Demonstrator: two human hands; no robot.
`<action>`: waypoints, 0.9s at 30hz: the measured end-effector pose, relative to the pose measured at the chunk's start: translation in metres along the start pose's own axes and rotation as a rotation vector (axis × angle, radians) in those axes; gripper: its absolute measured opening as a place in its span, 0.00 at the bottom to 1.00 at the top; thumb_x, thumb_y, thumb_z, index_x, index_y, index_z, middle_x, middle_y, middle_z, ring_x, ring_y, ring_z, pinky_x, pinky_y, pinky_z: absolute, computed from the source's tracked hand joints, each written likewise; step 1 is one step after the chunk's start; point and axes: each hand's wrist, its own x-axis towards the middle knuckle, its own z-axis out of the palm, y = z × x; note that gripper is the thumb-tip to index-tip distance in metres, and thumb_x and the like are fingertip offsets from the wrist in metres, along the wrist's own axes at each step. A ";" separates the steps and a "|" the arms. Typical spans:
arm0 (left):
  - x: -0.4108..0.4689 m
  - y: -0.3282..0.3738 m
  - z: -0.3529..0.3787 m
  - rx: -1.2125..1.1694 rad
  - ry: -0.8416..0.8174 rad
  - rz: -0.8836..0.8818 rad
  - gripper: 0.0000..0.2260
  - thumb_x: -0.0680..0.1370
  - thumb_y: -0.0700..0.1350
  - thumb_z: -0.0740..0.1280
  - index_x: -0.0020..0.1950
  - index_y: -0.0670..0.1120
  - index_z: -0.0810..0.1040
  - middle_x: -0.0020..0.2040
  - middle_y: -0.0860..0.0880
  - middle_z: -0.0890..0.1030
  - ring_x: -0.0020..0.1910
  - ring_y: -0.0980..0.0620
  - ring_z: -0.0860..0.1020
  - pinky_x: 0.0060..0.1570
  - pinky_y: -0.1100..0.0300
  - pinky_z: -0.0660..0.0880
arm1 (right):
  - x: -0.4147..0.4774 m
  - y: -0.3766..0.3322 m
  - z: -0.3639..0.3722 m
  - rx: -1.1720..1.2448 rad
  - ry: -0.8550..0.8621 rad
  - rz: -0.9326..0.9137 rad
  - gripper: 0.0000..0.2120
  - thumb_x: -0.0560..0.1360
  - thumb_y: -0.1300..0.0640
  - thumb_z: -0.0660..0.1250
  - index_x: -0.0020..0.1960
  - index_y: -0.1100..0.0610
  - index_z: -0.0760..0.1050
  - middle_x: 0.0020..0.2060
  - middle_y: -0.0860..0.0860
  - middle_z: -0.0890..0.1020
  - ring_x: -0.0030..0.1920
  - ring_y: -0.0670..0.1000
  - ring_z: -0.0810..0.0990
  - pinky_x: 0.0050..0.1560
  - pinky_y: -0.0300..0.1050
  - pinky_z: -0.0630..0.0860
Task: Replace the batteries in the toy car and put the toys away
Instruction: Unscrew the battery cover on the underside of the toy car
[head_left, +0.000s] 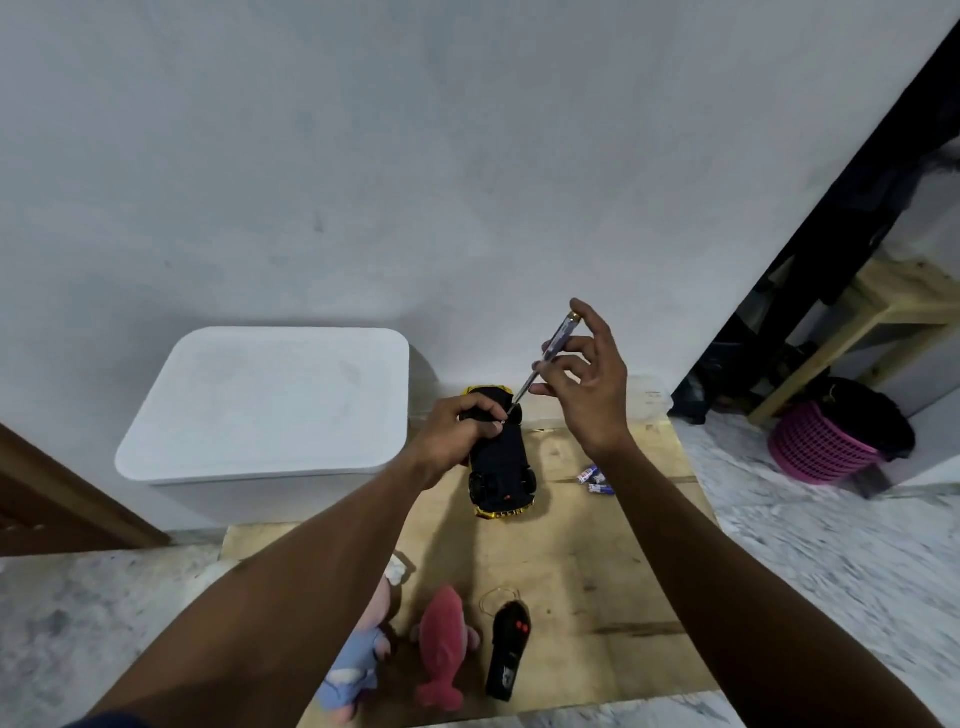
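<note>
A black and yellow toy car (501, 467) lies upside down on a wooden board (597, 545). My left hand (457, 434) grips the car's far end. My right hand (587, 379) pinches a clear-handled screwdriver (545, 358), whose tip points down at the car's underside beside my left fingers. Loose blue and white batteries (595, 479) lie on the board to the right of the car. A black remote control (509, 649), a pink plush fish (441, 644) and a blue and pink plush toy (358, 660) lie at the board's near edge.
A white lidded storage bin (265, 405) stands against the wall left of the car. A pink basket with a black bag (826, 441) sits on the marble floor at the right, near a wooden bench (883, 306).
</note>
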 end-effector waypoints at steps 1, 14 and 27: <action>-0.001 0.001 0.000 -0.003 0.005 0.001 0.10 0.75 0.34 0.70 0.43 0.50 0.82 0.40 0.49 0.80 0.36 0.52 0.76 0.28 0.64 0.69 | -0.002 0.000 0.002 -0.008 -0.002 -0.009 0.35 0.73 0.74 0.68 0.72 0.45 0.68 0.47 0.62 0.79 0.41 0.57 0.82 0.42 0.54 0.84; -0.008 0.007 -0.001 -0.061 0.020 0.001 0.10 0.76 0.33 0.69 0.43 0.49 0.81 0.41 0.49 0.80 0.38 0.51 0.77 0.32 0.62 0.72 | -0.009 0.000 0.011 -0.066 0.003 -0.045 0.35 0.73 0.73 0.68 0.72 0.45 0.68 0.46 0.59 0.79 0.42 0.53 0.82 0.43 0.56 0.85; -0.008 0.010 -0.004 -0.041 0.013 0.009 0.10 0.75 0.34 0.70 0.41 0.49 0.81 0.41 0.49 0.80 0.38 0.50 0.78 0.33 0.59 0.74 | -0.022 -0.005 0.012 -0.195 -0.060 -0.204 0.30 0.74 0.69 0.70 0.69 0.47 0.68 0.50 0.50 0.82 0.51 0.50 0.83 0.45 0.47 0.84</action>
